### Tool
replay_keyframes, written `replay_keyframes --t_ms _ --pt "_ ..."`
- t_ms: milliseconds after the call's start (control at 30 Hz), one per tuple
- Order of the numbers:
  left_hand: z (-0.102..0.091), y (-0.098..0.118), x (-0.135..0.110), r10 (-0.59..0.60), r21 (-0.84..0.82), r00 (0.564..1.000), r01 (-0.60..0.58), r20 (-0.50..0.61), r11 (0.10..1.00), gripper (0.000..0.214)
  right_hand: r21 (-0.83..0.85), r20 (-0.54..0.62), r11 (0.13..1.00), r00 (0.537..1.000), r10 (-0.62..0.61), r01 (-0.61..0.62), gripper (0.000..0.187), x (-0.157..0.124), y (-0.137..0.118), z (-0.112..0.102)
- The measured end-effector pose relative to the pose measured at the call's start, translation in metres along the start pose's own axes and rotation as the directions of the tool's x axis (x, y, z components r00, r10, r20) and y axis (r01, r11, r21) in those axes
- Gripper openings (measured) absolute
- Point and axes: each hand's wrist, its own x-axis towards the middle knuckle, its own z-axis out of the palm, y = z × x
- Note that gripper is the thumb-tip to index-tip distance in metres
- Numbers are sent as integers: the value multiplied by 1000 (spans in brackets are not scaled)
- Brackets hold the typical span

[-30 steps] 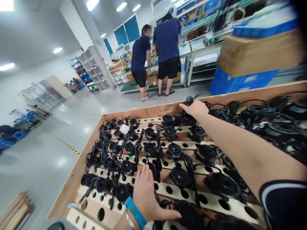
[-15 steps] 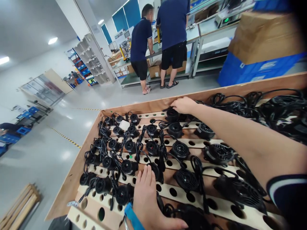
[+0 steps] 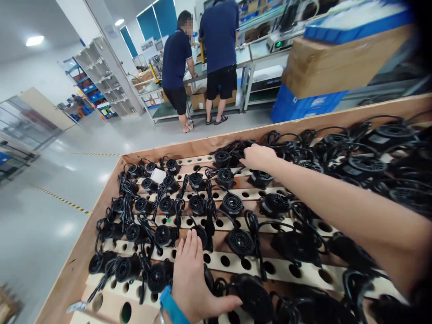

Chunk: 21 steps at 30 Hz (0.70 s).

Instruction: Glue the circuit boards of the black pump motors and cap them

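Observation:
Rows of black round units with slotted grilles [image 3: 232, 204], each with a bundled cable, sit on pale perforated wooden strips [image 3: 216, 221] in a wooden crate. My left hand [image 3: 192, 276], wearing a blue wristband, lies with fingers stretched and thumb spread over the near rows; its fingertips touch or hover just above one unit. Toward the far wall, my right hand [image 3: 259, 157] has its fingers curled down on black cable [image 3: 238, 146], beside a round unit [image 3: 222, 158]. Its fingertips are partly hidden among the cables.
The crate's wooden wall [image 3: 162, 148] runs along the far side. A small white block [image 3: 158, 175] lies on units at the far left. Beyond stand two people at a workbench [image 3: 248, 51], and a cardboard box [image 3: 337, 63] on blue bins [image 3: 303, 105].
The view has swung right. My right hand has moved right along the far row, away from the unit it was over; a cable bundle now shows behind that unit. My left hand stays spread.

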Motion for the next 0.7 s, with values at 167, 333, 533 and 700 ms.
replay_keyframes --t_ms 167,333,533,700 --pt "-1 -1 2 14 21 1000 -14 -3 1000 128 26 38 1000 999 -18 17 32 2 -10 -7" --pt "-2 -1 2 17 28 1000 -17 4 999 128 43 109 989 984 -144 140 32 -27 -21 7" --pt "-2 -2 2 46 32 999 -46 -13 998 126 48 19 990 991 -131 130 33 -54 -23 19" --pt "-3 -1 4 107 73 990 -100 -94 992 126 121 -45 979 987 -157 161 35 -52 -28 -5"
